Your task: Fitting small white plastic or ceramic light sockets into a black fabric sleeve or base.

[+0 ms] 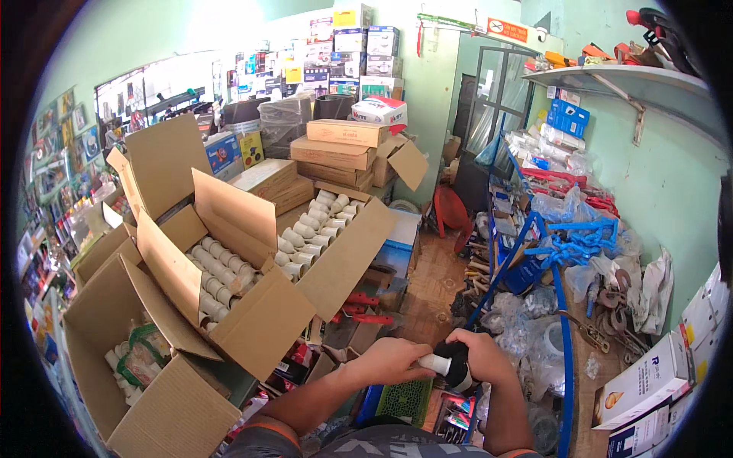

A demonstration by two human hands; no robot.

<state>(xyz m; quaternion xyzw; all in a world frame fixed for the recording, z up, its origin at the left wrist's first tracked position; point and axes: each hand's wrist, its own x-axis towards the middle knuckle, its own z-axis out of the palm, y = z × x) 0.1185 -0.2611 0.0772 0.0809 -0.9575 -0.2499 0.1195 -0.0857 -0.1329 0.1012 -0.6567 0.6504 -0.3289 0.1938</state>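
Observation:
Low in the middle, my left hand point(395, 359) grips the end of a white plastic pipe fitting point(437, 364). My right hand point(482, 353) is closed on a dark cloth point(459, 368), which is wrapped around the fitting's other end. Part of the fitting is hidden under the cloth and my fingers. To the left stands an open cardboard box point(256, 324) with rows of white pipe fittings point(221, 267). Behind it another open box point(347, 263) holds more rows of white fittings point(309, 229).
A nearer carton point(164, 416) at the left holds loose white fittings and a green bag. Below my hands lie a green plastic basket point(405, 401) and small tools. A blue-edged shelf point(567, 343) full of bagged parts stands at my right. A red chair point(452, 212) stands farther back.

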